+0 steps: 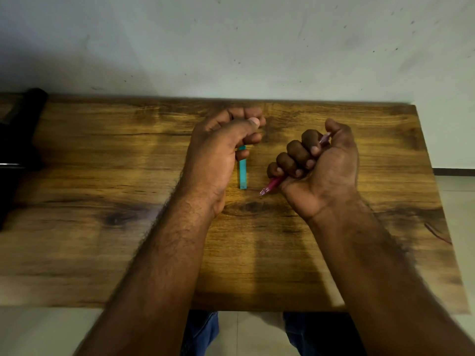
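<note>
head | left hand (221, 152): slim teal pen (242, 173) | right hand (318, 163): pink pen (272, 185)

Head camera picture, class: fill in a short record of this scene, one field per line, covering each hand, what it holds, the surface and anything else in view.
left hand: left hand curled round a teal pen, which points toward the person
right hand: right hand fisted round a pink pen, tip toward lower left
pens: apart, not touching
surface: wooden table against a pale wall
other: dark object at the table's left edge, too dim to identify
</note>
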The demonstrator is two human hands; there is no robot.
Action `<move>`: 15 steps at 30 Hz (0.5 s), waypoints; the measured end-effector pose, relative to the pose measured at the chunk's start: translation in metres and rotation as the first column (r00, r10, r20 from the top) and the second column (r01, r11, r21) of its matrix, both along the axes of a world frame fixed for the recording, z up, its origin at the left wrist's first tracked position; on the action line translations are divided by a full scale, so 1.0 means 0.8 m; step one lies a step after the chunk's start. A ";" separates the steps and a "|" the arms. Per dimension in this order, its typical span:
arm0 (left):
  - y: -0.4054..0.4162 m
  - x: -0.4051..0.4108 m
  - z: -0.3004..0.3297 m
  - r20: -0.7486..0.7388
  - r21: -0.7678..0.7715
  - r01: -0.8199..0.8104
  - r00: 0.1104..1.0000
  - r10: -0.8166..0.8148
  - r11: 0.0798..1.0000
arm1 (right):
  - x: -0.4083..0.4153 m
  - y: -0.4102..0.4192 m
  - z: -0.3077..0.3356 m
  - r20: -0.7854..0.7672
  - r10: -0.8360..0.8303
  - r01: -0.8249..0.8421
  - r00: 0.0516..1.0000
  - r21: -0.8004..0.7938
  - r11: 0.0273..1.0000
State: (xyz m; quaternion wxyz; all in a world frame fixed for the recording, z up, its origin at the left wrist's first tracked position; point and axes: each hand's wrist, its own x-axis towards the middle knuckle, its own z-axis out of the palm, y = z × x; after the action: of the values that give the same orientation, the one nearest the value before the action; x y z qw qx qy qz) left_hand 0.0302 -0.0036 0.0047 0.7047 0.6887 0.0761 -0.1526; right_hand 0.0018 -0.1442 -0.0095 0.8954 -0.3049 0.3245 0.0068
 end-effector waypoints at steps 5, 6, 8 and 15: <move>0.000 0.000 -0.001 0.000 0.002 -0.002 1.000 0.002 1.000 | -0.001 -0.001 0.000 -0.009 0.004 -0.004 1.000 0.024 1.000; 0.000 0.000 -0.001 0.003 0.007 0.001 1.000 -0.001 1.000 | -0.001 -0.001 0.000 -0.009 0.003 -0.003 1.000 0.018 1.000; 0.000 -0.001 -0.001 0.007 0.011 0.008 1.000 -0.008 1.000 | 0.000 -0.001 0.001 -0.001 -0.005 0.005 1.000 0.000 1.000; 0.000 0.000 -0.001 0.012 0.017 0.009 1.000 -0.010 1.000 | -0.001 -0.001 0.002 0.031 -0.015 0.014 0.999 0.042 0.999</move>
State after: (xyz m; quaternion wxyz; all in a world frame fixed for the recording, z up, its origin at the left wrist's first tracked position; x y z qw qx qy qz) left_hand 0.0298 -0.0035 0.0042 0.6984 0.6960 0.0700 -0.1513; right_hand 0.0011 -0.1448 -0.0076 0.9065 -0.2839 0.3123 0.0021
